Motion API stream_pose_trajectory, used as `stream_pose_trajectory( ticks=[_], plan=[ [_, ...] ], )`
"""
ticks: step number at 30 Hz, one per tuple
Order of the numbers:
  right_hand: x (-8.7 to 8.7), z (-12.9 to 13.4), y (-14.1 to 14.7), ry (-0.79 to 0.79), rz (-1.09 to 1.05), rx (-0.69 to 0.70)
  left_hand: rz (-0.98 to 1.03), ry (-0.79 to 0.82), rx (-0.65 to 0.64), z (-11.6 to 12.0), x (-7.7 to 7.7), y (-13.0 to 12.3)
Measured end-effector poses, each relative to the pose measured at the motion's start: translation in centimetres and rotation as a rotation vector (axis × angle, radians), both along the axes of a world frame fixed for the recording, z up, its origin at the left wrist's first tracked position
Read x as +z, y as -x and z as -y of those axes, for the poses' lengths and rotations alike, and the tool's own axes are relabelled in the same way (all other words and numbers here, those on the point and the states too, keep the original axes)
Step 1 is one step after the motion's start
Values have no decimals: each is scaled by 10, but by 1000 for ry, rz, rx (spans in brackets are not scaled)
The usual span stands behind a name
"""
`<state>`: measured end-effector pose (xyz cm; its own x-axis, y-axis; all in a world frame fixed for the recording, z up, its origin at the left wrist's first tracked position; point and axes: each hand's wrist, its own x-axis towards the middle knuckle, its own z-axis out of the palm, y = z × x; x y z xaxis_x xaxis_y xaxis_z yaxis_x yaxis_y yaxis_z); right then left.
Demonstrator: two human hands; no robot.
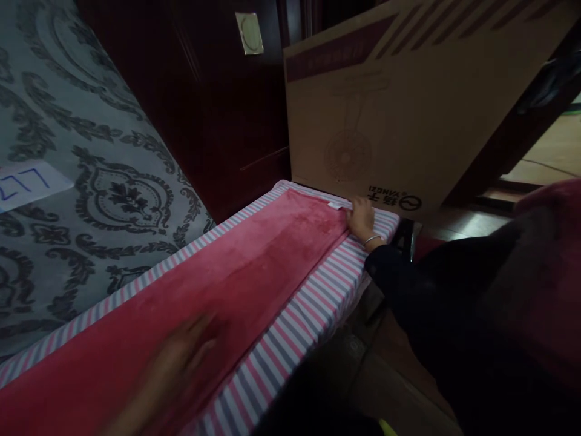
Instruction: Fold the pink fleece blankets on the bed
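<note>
A long folded red plush cloth [236, 272] lies along a narrow board with a striped pink, grey and white cover [295, 327]. At the cloth's far right corner, beside a small white tag [334, 206], my right hand [362, 219] has its fingers closed on the cloth's edge; a thin bracelet circles that wrist. Over the nearer part of the cloth is my left hand [181, 357], smeared by motion, so its fingers cannot be made out clearly.
A large cardboard box [408, 109] stands behind the board's far end, against a dark red door [218, 109]. Patterned wallpaper [122, 188] with a paper label [31, 183] is at the left. Tiled floor [390, 387] shows below right.
</note>
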<state>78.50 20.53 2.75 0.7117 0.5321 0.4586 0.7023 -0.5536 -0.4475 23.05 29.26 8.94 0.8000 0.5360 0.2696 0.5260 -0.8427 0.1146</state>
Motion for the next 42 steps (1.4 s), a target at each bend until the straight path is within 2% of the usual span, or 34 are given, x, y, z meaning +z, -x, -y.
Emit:
stream_pose_trajectory(
  ticks=[2,5,9,11,18,21,23,24,26,28,29,30,32,34,36,39,42],
  plan=[
    [-4,-1,5,145,89,144,-80,-33,-66,-16,-4,-39],
    [-17,2,9,390,46,167,-188,-71,-69,-24,-26,-80],
    [-27,5,8,466,28,101,-182,-160,-38,-18,-65,-94],
    [-26,5,9,465,34,101,-160,-191,-36,-15,-74,-92],
    [-21,9,9,490,3,99,-148,-188,-37,-10,-71,-92],
    [-7,3,10,549,2,94,-137,-200,-37,-8,-72,-92],
    [7,-14,20,535,81,98,-123,-207,-44,-8,-74,-91],
    [15,-27,29,509,140,146,-116,-209,-48,-8,-75,-91],
    [26,-57,50,473,224,361,-99,-215,-55,-8,-76,-89],
    [30,-87,65,503,209,615,-83,-219,-55,-8,-78,-88],
    [29,-100,68,533,178,682,-74,-222,-55,-8,-79,-87],
    [26,-109,67,562,143,691,-68,-224,-54,-9,-80,-86],
    [16,-117,51,594,92,595,-66,-234,-55,-9,-82,-86],
    [5,-116,27,593,56,474,-68,-249,-58,-10,-84,-86],
    [-6,-110,3,576,39,424,-59,-263,-55,-10,-87,-86],
    [-12,-105,-22,561,26,440,-35,-251,-44,-6,-92,-85],
    [-3,-114,-37,584,31,528,-35,-179,-49,-3,-94,-80]
  ],
)
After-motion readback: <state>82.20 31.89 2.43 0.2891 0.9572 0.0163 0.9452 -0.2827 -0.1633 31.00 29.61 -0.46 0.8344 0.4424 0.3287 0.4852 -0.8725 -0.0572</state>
